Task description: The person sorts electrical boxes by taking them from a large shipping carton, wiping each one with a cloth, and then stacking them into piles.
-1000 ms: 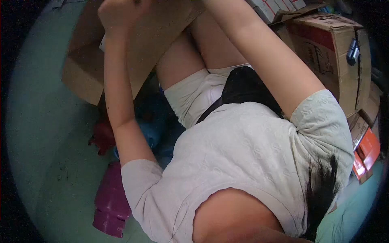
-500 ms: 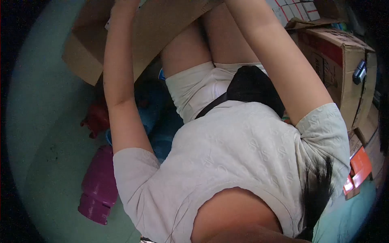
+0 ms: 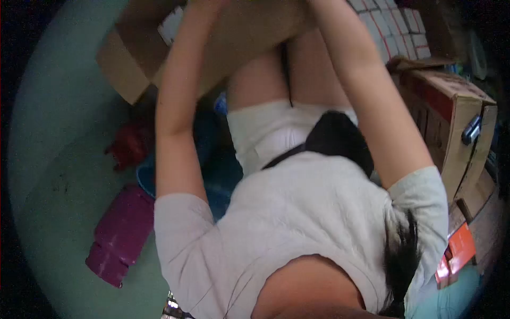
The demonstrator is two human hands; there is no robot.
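Observation:
An open cardboard box [image 3: 249,48] lies across my lap and thighs at the top of the view. My left hand [image 3: 210,4] is at the top edge, over the box; only its wrist side shows, and its fingers are out of frame. The right forearm [image 3: 345,48] reaches up along the right side of the same box, and that hand is cut off by the frame. Inside the box, to the left of my left arm, is a small white carton [image 3: 171,25]. A cardboard flap [image 3: 123,69] sticks out at the left.
At right stands a larger cardboard box [image 3: 430,122] with a blue-black object [image 3: 471,129] on its side. Above it are several white cartons with red stripes [image 3: 393,29]. On the left floor lie a purple plastic stool [image 3: 121,234], a red object [image 3: 130,143] and a blue plastic item [image 3: 218,186].
My left forearm has shifted right in the view, and the box with its flap has shifted right too. More of the white cartons at upper right shows. The whole view has moved slightly.

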